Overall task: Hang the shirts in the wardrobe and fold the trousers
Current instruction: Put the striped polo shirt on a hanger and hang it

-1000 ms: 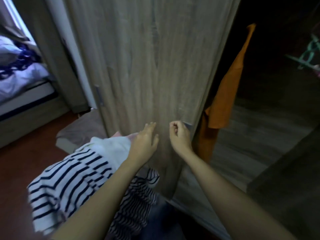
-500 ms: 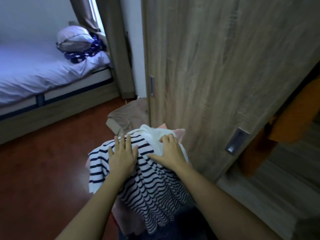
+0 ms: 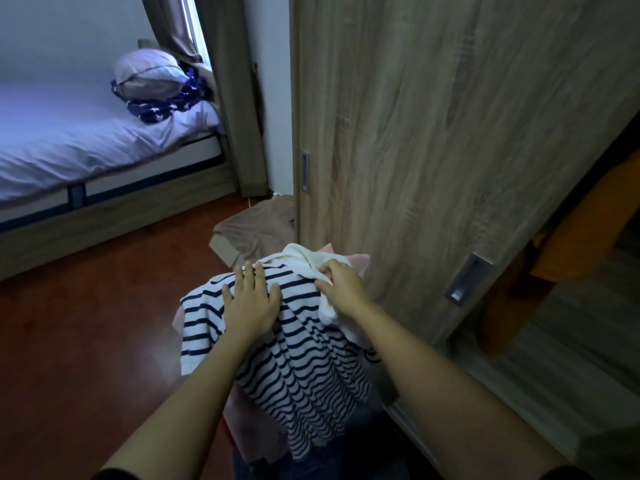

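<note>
A navy-and-white striped shirt [image 3: 304, 368] lies on top of a pile of clothes beside the wardrobe. My left hand [image 3: 251, 301] rests flat on the striped shirt with fingers spread. My right hand [image 3: 341, 289] pinches a white garment [image 3: 308, 261] at the top of the pile. Pink clothing [image 3: 360, 261] shows under the white piece, and dark blue denim [image 3: 311, 462] lies at the bottom. The wooden wardrobe door [image 3: 433, 133] stands just right of the pile. An orange garment [image 3: 581, 237] hangs inside the open wardrobe at the right.
A bed [image 3: 86, 140] with a pillow [image 3: 145, 72] and a dark blue patterned cloth stands at the left. A brown cloth-covered box [image 3: 256, 230] sits on the red-brown floor [image 3: 86, 323] behind the pile. A curtain [image 3: 173, 26] hangs at the window.
Both hands left the wardrobe door and came down onto the clothes pile. The view swung left toward the bed. My right hand's fingers have gathered the white garment.
</note>
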Demonstrator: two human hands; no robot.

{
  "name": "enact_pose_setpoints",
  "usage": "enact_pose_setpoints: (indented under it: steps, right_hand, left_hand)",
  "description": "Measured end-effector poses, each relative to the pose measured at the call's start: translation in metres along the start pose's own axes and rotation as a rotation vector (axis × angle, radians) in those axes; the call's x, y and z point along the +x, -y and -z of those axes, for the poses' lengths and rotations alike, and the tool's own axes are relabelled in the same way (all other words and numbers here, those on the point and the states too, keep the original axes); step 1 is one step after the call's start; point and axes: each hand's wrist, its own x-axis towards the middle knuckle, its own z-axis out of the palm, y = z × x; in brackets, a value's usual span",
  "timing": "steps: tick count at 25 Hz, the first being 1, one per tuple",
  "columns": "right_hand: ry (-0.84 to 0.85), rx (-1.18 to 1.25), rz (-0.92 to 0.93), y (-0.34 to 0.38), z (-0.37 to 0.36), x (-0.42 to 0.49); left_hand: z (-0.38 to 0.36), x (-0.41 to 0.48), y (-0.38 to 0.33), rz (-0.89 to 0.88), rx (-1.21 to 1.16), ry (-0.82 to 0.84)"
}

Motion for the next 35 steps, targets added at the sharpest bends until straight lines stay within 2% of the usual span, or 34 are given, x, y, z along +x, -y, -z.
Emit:
enact_pose_setpoints:
  steps: [3,5,7,10,12,16,18,20,23,25,26,28,30,33,35]
  right_hand:
    - [0.095,0.386,-0.144,-0.002,0.019,0.005]
    - [0.074,0.516,-0.201,-0.006,0.034,0.007]
    - [0.034,0.485,-0.168,0.003,0.047,0.008]
    - [-0.079,0.409,0.007,0.038,0.071,0.004]
    - [-0.203,0.366,0.178,0.062,0.092,-0.004]
    - [-0.531,0.21,0.383,0.086,0.15,-0.028]
    - [-0.694,0.192,0.381,0.09,0.185,-0.044]
    - [-0.818,0.2,0.331,0.088,0.22,-0.064]
    - [-0.948,0.091,0.28,0.073,0.263,-0.097]
    - [-0.929,-0.121,0.279,0.057,0.285,-0.123]
    - [-0.862,-0.265,0.299,0.048,0.296,-0.139]
    - [-0.628,-0.497,0.345,0.027,0.319,-0.178]
    - [-0.423,-0.698,0.342,0.003,0.341,-0.22]
    - [-0.266,-0.949,0.164,-0.023,0.366,-0.268]
    - [-0.184,-1.021,-0.056,-0.037,0.373,-0.29]
  left_hand:
    - [0.019,0.004,-0.007,0.101,-0.109,0.068]
    - [0.035,0.008,-0.015,0.147,-0.192,0.059]
    - [0.057,0.015,-0.027,0.044,-0.321,-0.011]
    - [0.093,0.028,-0.05,-0.391,-0.333,0.032]
    - [0.118,0.031,-0.07,-0.577,-0.328,0.041]
    - [0.151,0.028,-0.084,-0.612,-0.493,-0.301]
    - [0.163,0.023,-0.086,-0.622,-0.54,-0.285]
    - [0.173,0.017,-0.087,-0.662,-0.48,-0.214]
    - [0.188,0.007,-0.097,-0.686,-0.379,-0.202]
    - [0.2,0.0,-0.112,-0.729,-0.336,-0.228]
    - [0.208,-0.004,-0.123,-0.74,-0.338,-0.247]
    - [0.222,-0.015,-0.147,-0.777,-0.386,-0.275]
    - [0.221,-0.028,-0.175,-0.839,-0.308,-0.202]
    - [0.192,-0.048,-0.216,-0.903,-0.146,-0.008]
    - [0.184,-0.064,-0.242,-0.98,-0.286,0.028]
